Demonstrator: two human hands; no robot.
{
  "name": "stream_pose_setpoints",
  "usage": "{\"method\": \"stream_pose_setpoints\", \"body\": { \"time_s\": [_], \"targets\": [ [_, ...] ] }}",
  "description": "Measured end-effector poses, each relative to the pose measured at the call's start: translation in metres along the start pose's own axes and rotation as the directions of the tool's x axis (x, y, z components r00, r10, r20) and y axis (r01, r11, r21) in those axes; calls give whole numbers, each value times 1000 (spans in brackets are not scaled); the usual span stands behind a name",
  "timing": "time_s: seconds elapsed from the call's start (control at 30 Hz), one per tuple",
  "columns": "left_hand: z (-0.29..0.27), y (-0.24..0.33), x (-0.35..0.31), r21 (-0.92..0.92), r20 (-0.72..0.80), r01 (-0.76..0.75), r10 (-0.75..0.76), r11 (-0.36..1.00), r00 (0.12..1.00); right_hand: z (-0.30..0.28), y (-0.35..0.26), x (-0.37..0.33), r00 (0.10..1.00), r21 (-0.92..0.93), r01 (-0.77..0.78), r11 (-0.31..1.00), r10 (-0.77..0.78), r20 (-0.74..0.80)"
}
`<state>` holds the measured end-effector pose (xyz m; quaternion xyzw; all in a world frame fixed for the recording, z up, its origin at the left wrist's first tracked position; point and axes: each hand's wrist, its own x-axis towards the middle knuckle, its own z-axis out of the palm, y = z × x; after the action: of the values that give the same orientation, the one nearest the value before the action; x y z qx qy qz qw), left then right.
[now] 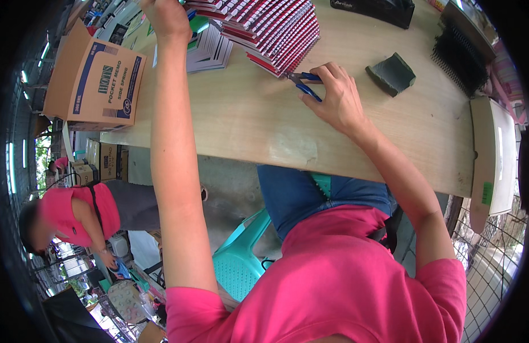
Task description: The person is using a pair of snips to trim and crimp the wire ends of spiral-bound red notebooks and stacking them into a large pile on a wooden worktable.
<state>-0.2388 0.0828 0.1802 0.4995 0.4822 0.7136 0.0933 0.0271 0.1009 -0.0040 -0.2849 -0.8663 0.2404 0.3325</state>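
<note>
My right hand [337, 97] is closed around blue-handled cutting pliers [307, 84]. Their metal jaws meet the near corner of a fanned stack of red-and-white spiral notebooks [276, 34], at the ends of the wire bindings. At the top edge of the view is my left hand [170, 22], beside the stack's left end. Its fingers are partly cut off by the frame, so any grip there is hidden. Fanned white-paged booklets [210, 51] with a green cover lie below the stack, close to my left wrist.
A dark green curved piece [392, 74], a black case [376, 8] and black wire coils [461, 57] rest on the wooden table [264, 126]. An open cardboard box [101, 80] stands left, a white box [493, 154] right. Another person [84, 211] in pink bends at the left.
</note>
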Motion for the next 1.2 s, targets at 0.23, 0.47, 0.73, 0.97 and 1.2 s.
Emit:
{"method": "stream_pose_setpoints", "body": {
  "time_s": [0.23, 0.47, 0.73, 0.97, 1.2],
  "targets": [
    [-3, -3, 3, -15, 3, -1, 2, 1000, 1000, 10, 3, -6, 996, -28, 83, 996, -84, -31],
    [0, 2, -3, 11, -17, 59, -58, 998, 998, -20, -4, 42, 887, 77, -291, 954, 238, 396],
    [3, 3, -1, 25, -11, 1, -1, 1000, 1000, -12, 6, 5, 1000, -55, 9, 998, -8, 30],
    [-1, -2, 3, -23, -25, 57, -58, 998, 998, -2, 15, -5, 994, -85, 102, 991, -104, -17],
    [-8, -7, 7, -39, 6, 42, -42, 998, 999, 4, 16, 1, 991, -118, 125, 985, -131, -40]
  ]
}}
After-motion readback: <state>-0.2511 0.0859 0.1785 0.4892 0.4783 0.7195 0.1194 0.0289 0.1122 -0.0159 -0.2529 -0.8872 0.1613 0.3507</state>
